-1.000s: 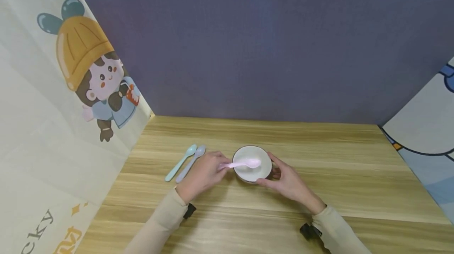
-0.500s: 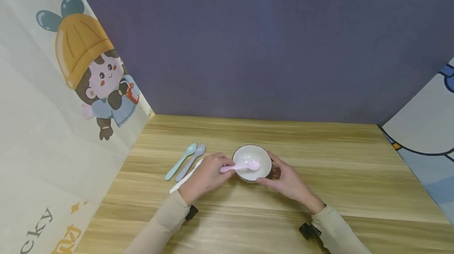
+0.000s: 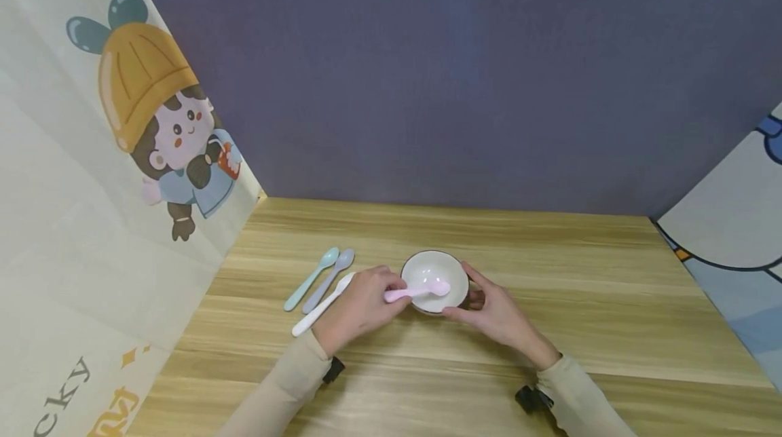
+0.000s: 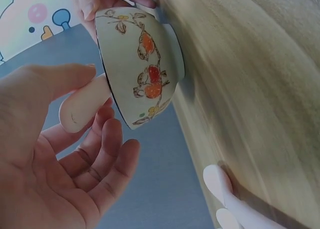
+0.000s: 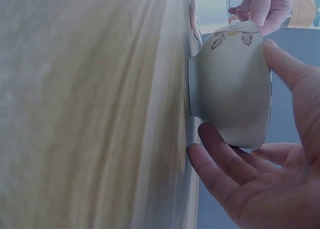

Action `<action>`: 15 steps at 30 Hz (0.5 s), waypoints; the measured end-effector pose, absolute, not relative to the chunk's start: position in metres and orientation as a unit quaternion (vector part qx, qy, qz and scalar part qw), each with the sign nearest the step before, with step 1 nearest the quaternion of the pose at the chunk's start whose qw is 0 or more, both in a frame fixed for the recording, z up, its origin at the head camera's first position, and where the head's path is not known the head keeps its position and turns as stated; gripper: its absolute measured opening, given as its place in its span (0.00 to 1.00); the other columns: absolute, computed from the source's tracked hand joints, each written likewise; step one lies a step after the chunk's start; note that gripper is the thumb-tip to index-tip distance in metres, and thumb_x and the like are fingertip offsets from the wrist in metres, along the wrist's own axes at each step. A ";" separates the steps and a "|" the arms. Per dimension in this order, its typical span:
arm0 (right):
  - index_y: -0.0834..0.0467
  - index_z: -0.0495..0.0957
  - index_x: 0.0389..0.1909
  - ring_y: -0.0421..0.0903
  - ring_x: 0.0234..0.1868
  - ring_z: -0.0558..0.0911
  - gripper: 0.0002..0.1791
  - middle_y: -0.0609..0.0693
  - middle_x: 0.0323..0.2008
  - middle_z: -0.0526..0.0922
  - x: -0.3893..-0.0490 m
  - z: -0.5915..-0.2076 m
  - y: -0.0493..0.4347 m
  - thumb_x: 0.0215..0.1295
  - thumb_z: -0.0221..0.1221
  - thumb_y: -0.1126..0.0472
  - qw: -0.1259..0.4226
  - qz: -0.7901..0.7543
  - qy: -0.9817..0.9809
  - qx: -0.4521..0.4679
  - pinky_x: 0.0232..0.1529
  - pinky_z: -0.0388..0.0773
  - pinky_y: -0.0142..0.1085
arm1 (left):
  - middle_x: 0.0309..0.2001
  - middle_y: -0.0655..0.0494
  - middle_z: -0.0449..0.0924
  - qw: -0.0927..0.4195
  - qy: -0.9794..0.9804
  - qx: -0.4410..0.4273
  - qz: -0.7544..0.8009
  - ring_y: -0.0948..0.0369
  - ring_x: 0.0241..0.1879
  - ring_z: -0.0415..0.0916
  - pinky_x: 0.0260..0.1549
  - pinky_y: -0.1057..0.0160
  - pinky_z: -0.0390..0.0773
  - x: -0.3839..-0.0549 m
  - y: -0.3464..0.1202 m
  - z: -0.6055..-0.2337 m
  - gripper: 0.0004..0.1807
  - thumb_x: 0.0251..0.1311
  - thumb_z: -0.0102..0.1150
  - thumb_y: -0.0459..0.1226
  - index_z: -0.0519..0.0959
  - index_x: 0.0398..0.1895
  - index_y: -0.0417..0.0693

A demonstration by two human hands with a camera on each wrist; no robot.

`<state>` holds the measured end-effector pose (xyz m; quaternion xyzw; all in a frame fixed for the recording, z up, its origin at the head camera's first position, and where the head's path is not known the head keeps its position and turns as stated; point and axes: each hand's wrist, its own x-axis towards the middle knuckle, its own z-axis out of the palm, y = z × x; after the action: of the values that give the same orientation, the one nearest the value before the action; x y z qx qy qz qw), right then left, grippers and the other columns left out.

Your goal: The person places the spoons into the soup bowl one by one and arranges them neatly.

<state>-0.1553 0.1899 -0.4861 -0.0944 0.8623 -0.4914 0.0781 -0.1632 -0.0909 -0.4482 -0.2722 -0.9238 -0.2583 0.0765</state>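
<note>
My left hand [image 3: 362, 305] pinches the handle of a pale pink spoon [image 3: 400, 295] between thumb and fingers. The spoon's head reaches over the inside of a white bowl [image 3: 423, 266] with a dark rim. Seen from the left wrist, the handle end [image 4: 82, 106] sticks out past the rim, and the bowl's outer wall [image 4: 132, 54] carries a red and orange fruit-branch pattern. At the bowl's right side, my right hand [image 3: 497, 315] holds it, thumb at the near rim and fingers round the far side. The bowl's foot is down on the wooden table.
Left of the left hand lie three spoons side by side: a mint one [image 3: 310, 281], a lavender one [image 3: 326, 284] and a white one [image 3: 322, 306], the last partly hidden by the hand. A dark blue panel [image 3: 452, 84] rises behind the wooden table [image 3: 550, 240].
My left hand has shifted slightly right and toward me, taking the pink spoon with it over the bowl. The white spoon has come into sight from behind that hand. My right hand stays put.
</note>
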 end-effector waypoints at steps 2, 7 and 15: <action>0.59 0.56 0.84 0.51 0.52 0.91 0.62 0.67 0.61 0.84 -0.155 -0.486 0.190 0.55 0.81 0.47 0.077 -0.493 0.862 -0.093 0.47 0.88 0.34 | 0.30 0.65 0.81 0.074 -0.924 -0.273 -0.257 0.69 0.29 0.73 0.31 0.70 0.76 -0.163 -0.091 -0.448 0.08 0.62 0.73 0.45 0.91 0.38 0.52; 0.58 0.57 0.84 0.50 0.52 0.91 0.62 0.66 0.61 0.84 -0.155 -0.487 0.191 0.54 0.81 0.46 0.072 -0.486 0.866 -0.094 0.48 0.88 0.34 | 0.29 0.67 0.79 0.072 -0.925 -0.274 -0.255 0.70 0.28 0.72 0.30 0.71 0.75 -0.163 -0.093 -0.447 0.08 0.62 0.73 0.46 0.90 0.37 0.54; 0.59 0.56 0.84 0.52 0.52 0.91 0.62 0.68 0.63 0.83 -0.155 -0.486 0.191 0.54 0.81 0.46 0.075 -0.486 0.865 -0.096 0.47 0.89 0.34 | 0.30 0.68 0.82 0.058 -0.917 -0.287 -0.271 0.65 0.31 0.78 0.33 0.69 0.75 -0.161 -0.103 -0.442 0.07 0.64 0.73 0.47 0.88 0.37 0.56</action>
<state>-0.1550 0.1911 -0.4864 -0.0957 0.8653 -0.4863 0.0749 -0.1610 -0.1034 -0.4418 -0.2869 -0.9170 -0.2711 0.0581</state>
